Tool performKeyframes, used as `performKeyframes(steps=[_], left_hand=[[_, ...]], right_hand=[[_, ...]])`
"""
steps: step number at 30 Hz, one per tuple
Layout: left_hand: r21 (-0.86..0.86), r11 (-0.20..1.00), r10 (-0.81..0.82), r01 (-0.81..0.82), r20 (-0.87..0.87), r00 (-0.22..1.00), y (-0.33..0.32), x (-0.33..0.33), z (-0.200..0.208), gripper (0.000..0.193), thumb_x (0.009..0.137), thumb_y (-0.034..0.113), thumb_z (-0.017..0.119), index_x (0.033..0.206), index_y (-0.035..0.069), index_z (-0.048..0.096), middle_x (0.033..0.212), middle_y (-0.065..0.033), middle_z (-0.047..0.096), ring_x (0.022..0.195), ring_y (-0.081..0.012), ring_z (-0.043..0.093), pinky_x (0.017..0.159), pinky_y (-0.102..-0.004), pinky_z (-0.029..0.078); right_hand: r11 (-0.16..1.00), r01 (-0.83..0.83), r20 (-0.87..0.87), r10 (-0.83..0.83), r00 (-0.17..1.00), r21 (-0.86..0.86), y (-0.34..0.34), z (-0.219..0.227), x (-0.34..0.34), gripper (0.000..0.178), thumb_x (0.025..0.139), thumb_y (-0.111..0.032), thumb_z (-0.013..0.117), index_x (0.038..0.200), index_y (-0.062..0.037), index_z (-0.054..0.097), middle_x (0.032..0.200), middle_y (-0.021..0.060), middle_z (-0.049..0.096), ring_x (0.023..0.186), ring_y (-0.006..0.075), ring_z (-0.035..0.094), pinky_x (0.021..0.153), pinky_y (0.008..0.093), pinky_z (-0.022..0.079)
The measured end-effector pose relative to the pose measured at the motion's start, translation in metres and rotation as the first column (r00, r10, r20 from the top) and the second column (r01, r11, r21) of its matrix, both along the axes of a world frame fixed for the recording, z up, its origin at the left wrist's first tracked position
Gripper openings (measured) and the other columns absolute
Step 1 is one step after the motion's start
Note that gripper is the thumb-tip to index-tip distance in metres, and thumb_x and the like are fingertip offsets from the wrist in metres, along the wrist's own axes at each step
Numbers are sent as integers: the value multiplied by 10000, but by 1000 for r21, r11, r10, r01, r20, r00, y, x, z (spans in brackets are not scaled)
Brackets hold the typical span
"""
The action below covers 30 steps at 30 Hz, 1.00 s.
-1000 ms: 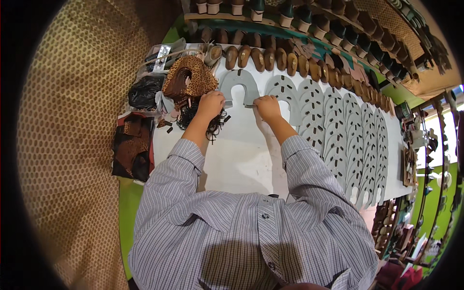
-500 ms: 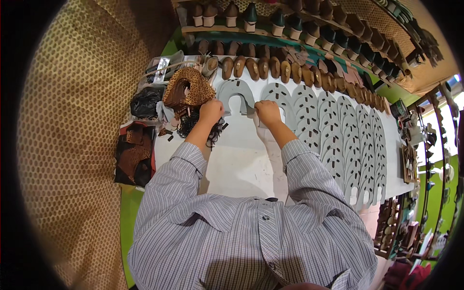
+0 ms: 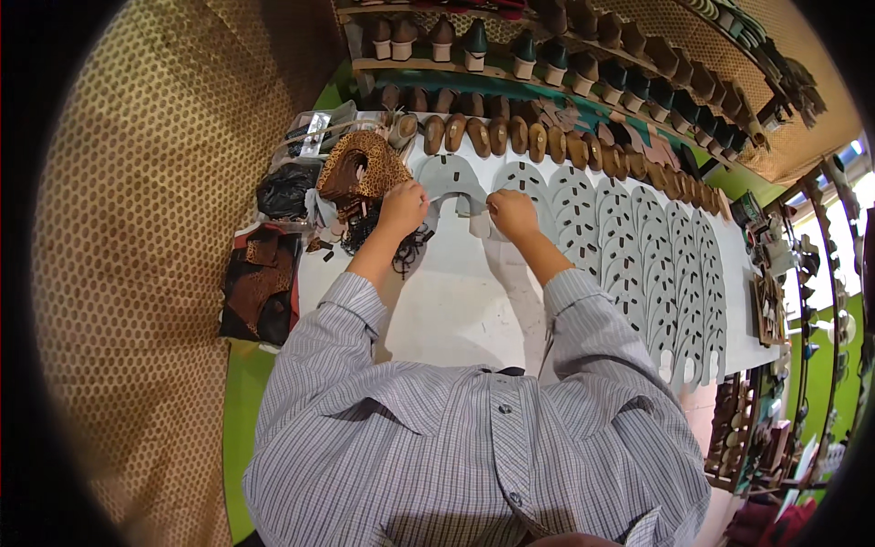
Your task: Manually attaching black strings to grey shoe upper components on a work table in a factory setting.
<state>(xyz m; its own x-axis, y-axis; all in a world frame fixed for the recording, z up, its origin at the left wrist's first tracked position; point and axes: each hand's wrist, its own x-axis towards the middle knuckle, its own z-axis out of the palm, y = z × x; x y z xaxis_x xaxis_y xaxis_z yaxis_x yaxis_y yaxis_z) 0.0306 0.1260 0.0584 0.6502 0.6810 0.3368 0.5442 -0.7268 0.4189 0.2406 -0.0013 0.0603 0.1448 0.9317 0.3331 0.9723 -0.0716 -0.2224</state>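
Between my hands, a grey U-shaped shoe upper piece (image 3: pixel 445 171) arches over the white table. A small dark tab sits near the top of its curve. My left hand (image 3: pixel 404 208) is closed in a pinch at the left end of the piece. Its right end is pinched by the fingers of my right hand (image 3: pixel 513 214). Just right of it begin rows of overlapping grey pieces (image 3: pixel 576 205) with dark tabs. Close to my left hand lie a leopard-print piece (image 3: pixel 365 157) and a tangle of black cord (image 3: pixel 415 248).
Brown shoe lasts (image 3: pixel 478 137) line the far side of the white table (image 3: pixel 447 310). Shelves above carry more lasts (image 3: pixel 524 55). On the left are a black plastic bag (image 3: pixel 287 191) and a bag of dark and leopard-print scraps (image 3: pixel 260 283), near a patterned curtain (image 3: pixel 164 255).
Both hands still hold the grey piece. Its legs now look shorter, as if the near ends are lifted or bent. The whole view has shifted slightly.
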Motion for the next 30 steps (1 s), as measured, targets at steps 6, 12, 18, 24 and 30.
performKeyframes(steps=[6,12,18,24,30], left_hand=[[195,945,-276,261,50,960,-65,-38,3,99,694,116,630,758,72,569,1020,-76,592,980,-291,535,856,-414,409],[27,934,-357,357,-12,934,-139,-86,-12,92,688,132,629,734,77,572,1027,-70,595,987,-267,537,868,-408,397],[-38,946,-324,322,-37,945,-181,-115,-24,107,679,154,635,728,78,578,1033,-76,598,1005,-258,534,875,-420,391],[-113,964,-255,242,-115,960,-191,-113,-44,228,722,240,672,885,94,606,1148,-91,549,1125,-289,474,952,-437,337],[11,998,-63,66,-176,982,-207,-78,-73,589,803,377,594,1285,72,448,1378,-171,370,1297,-349,312,1055,-497,229]], right_hand=[[962,-249,12,250,968,111,-72,21,-17,38,706,-94,599,726,-91,631,721,58,618,730,266,598,701,401,466],[915,-403,-61,401,914,-11,-149,-7,-42,80,699,-102,619,777,-86,615,780,42,611,781,250,587,753,387,460],[903,-417,-138,402,905,-105,-196,-20,-72,78,705,-121,638,773,-93,612,812,43,606,825,240,576,796,383,441],[894,-398,-187,363,913,-208,-190,-13,-83,138,733,-174,650,823,-75,616,890,63,614,889,255,567,840,402,428],[985,-172,-105,168,980,-33,-169,-59,-112,400,827,-335,574,1111,-55,551,1184,152,516,1109,324,488,945,459,375]])
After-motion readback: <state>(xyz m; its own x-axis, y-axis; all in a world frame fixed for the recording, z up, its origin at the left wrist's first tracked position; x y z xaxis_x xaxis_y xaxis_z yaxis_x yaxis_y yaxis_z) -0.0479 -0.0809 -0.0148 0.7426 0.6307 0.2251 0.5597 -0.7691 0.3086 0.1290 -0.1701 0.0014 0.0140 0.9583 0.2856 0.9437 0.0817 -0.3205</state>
